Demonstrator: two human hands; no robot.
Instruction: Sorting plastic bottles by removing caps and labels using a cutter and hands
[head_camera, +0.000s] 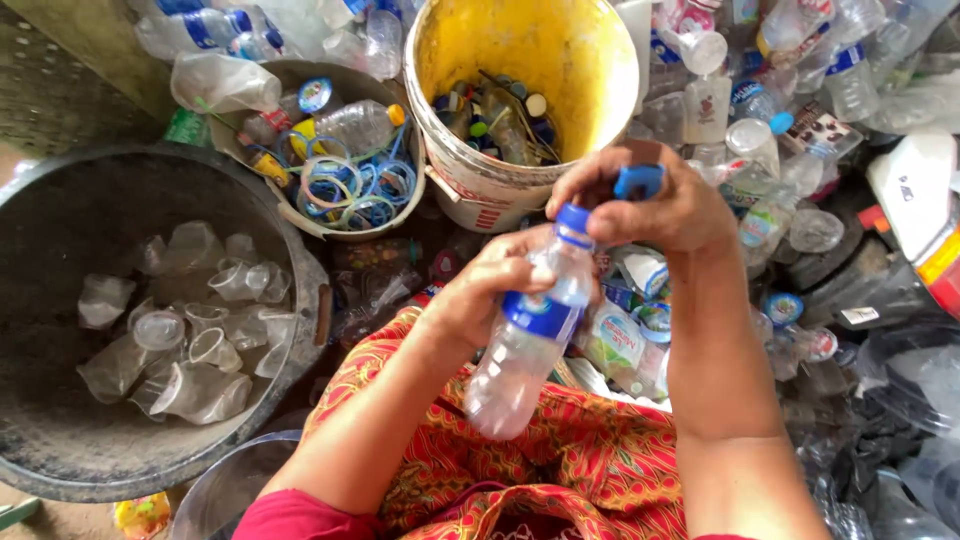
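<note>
Left hand (478, 300) grips the empty bottle (520, 345) below the neck — light, thin, probably crushable; right hand (665, 205) pinches a blue cap (638, 181).

a yellow bucket (600, 60) stands at the top in soft daylight. left of it sits a large dark tub (60, 440); right of it a heap of clear plastic bottles (800, 120) covers the ground.
</note>
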